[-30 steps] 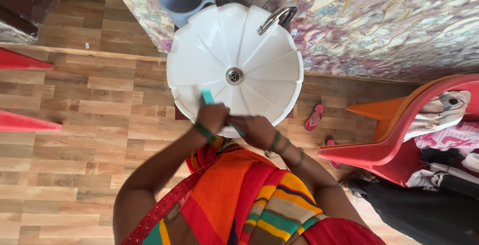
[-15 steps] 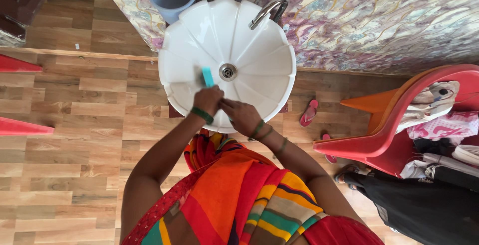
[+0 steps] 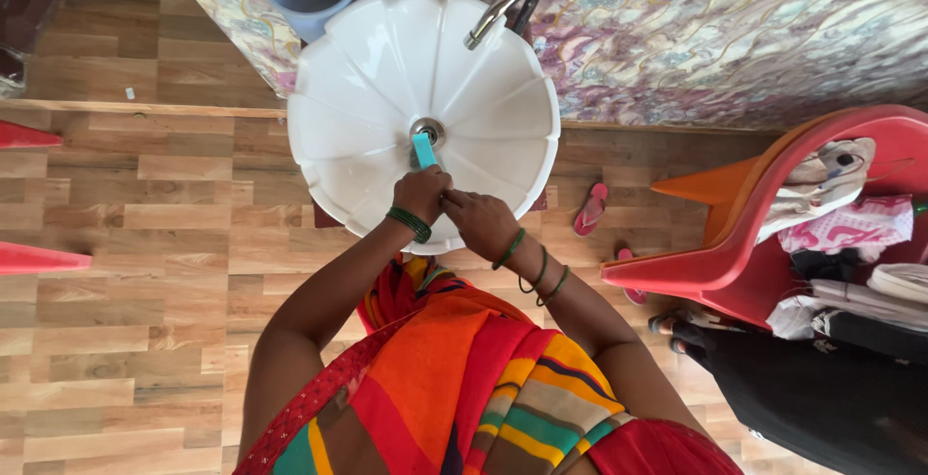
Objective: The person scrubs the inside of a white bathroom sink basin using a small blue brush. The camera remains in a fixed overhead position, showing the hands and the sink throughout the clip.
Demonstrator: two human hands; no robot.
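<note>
Since a moment ago, my left hand [image 3: 421, 192] has carried the small teal bar [image 3: 424, 149] from the basin's left side to just over the drain [image 3: 426, 131]. From the head view, that hand grips the bar's lower end, the bar jutting up past my fingers inside the white fluted basin [image 3: 358, 98]. My right hand [image 3: 480, 220] is curled loosely, touching the left at the basin's near rim, holding nothing I can see.
</note>
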